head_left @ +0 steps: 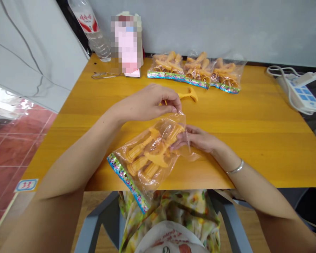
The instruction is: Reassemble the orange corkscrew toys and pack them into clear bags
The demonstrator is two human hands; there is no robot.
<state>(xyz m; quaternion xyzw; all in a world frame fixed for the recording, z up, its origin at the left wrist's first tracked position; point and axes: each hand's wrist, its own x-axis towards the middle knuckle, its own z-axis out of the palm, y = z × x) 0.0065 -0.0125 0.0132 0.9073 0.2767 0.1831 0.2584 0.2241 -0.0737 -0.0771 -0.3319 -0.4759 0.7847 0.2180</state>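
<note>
Floral cloth (168,207) below clear bag (171,123) of orange toys (138,165), left grip (147,103), right grip (197,138) pinching its mouth.

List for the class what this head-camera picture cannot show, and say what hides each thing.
Water bottle: its top is cut off by the upper edge of the head view.
Upright package: its front is pixelated in the head view, so its label is unreadable.
Yellow plastic toy: its middle is hidden by the left hand in the head view.
Clear plastic bag: the lettering on its printed strip is too small to read in the head view.
</note>
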